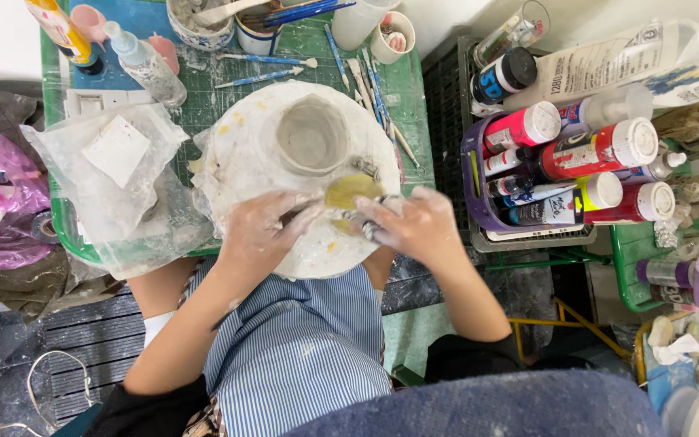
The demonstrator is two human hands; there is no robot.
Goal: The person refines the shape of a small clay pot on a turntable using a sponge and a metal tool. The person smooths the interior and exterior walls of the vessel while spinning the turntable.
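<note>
A small grey clay cup [312,136] stands upright on a round white turntable [252,154] wrapped in clear plastic. My left hand [264,229], smeared with clay, rests on the turntable's near edge with its fingers reaching right. My right hand [410,224] grips a small metal-tipped tool [359,224] beside a yellowish sponge [349,191] that lies just below the cup. The fingertips of both hands nearly meet by the sponge.
A green cutting mat [390,89] holds brushes [264,59], modelling tools, a water bowl [196,28] and a spray bottle [146,63]. A clear plastic bag [115,174] lies at left. A purple basket [479,190] of paint bottles stands at right. A striped apron [301,348] covers my lap.
</note>
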